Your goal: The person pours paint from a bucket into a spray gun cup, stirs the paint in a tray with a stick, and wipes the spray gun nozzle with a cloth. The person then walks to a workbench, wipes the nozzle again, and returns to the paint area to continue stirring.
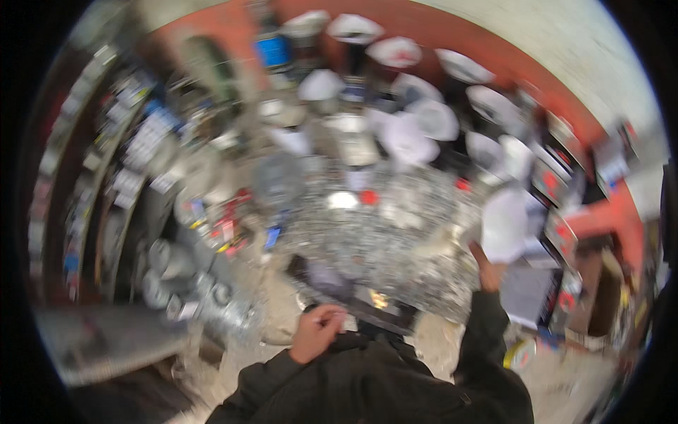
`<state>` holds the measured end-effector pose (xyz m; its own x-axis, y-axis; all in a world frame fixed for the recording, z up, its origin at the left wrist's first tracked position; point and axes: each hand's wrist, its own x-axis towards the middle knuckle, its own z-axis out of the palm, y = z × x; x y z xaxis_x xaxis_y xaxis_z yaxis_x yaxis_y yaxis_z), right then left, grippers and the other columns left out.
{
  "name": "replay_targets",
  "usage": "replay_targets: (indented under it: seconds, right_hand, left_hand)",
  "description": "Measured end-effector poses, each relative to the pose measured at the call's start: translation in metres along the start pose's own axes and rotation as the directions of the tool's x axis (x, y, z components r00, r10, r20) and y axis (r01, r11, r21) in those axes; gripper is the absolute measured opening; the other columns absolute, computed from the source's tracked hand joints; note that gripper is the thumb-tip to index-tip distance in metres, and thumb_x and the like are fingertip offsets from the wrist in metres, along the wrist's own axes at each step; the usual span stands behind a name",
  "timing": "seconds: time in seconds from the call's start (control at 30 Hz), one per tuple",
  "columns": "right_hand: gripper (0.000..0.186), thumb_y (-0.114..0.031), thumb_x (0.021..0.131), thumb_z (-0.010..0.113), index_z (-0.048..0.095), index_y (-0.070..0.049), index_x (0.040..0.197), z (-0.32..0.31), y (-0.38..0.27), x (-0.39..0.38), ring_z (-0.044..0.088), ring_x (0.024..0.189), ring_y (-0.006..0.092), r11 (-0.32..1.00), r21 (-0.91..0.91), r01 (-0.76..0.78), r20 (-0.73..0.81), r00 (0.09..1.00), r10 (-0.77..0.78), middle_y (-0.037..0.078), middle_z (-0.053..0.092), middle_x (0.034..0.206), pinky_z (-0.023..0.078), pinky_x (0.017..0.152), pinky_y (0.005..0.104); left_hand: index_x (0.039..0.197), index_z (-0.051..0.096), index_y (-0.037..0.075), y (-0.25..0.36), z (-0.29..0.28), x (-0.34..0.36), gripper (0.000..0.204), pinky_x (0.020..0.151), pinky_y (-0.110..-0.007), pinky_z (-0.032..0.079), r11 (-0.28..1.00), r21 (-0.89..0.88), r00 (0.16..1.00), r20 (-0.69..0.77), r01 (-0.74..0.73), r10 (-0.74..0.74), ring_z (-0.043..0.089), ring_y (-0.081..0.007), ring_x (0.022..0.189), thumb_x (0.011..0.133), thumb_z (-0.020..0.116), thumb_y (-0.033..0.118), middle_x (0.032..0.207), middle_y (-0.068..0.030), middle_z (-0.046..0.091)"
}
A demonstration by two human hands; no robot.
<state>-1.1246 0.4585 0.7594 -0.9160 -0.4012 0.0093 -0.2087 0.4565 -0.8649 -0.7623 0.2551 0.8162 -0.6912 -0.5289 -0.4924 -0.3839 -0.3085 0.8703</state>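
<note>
While the head view smears with motion, my left hand [319, 332] curls loosely shut low at my chest and my right hand [489, 272] lifts a white bag [507, 225].

My left fingers fold inward over nothing I can make out, held near a dark tray [367, 305] just beside it. My right hand pinches the white bag from below, raised clear of the speckled desk [395, 233], perhaps to keep it off the clutter; its fingers hide behind the bag. White bundles [417, 116], shelves [134, 155] and grey cans [169, 268] blur past naming.
</note>
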Motion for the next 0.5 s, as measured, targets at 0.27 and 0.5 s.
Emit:
replay_targets:
  seconds: [0.27,0.5]
  right_hand:
    - [0.046,-0.026,0.088,0.069,0.059,-0.011,0.129,0.191,-0.084,-0.128,0.056,0.12,0.0322,0.706,-0.086,0.703,0.617,0.594,-0.516,0.012,0.061,0.129,0.043,0.102,0.0449]
    - [0.04,-0.024,0.082,0.076,0.066,-0.014,0.12,0.428,-0.29,-0.246,0.058,0.113,0.0324,0.457,0.338,0.823,0.618,0.172,-0.767,0.011,0.063,0.122,0.043,0.101,0.0466]
  left_hand:
    - [0.107,0.065,0.001,-0.033,-0.133,-0.071,0.019,0.056,-0.025,0.047,0.999,0.007,0.985,-0.169,-0.038,0.039,0.061,-0.0074,0.061,0.096,0.063,0.017,0.07,-0.0036,0.066]
    - [0.105,0.065,0.0,-0.108,-0.298,-0.154,0.018,0.051,-0.023,0.043,0.964,-0.257,0.854,-0.514,-0.061,-0.083,0.056,-0.0066,0.056,0.096,0.063,0.016,0.071,-0.0039,0.067]
